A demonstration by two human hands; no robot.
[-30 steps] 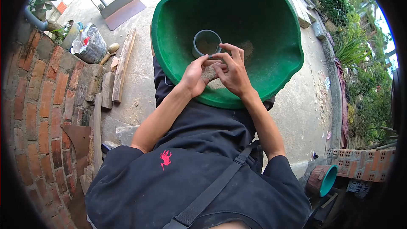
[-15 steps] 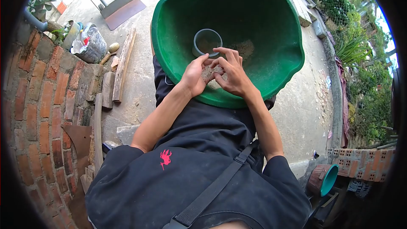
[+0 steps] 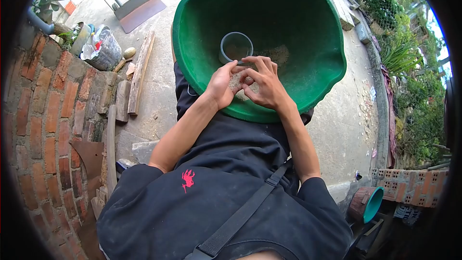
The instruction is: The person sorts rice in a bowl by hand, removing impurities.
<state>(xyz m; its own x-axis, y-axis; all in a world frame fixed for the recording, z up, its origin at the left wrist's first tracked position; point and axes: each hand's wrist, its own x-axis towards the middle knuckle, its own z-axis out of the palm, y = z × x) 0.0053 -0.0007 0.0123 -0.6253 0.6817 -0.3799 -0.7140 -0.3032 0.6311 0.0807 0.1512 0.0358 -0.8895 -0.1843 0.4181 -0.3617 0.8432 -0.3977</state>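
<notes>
Cupping loose tan granules [image 3: 235,82] in upturned left hand [image 3: 222,88]; cannot tell right hand's [image 3: 267,85] grip; could spill by tilting palm.

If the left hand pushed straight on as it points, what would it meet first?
Most likely the right hand, which overlaps the left hand in this view, though depth is hard to judge.

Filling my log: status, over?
Left hand cups pale beige grains; right hand curled over them. Clear round cup beyond, inside large round green tub. No obstruction visible.
</notes>
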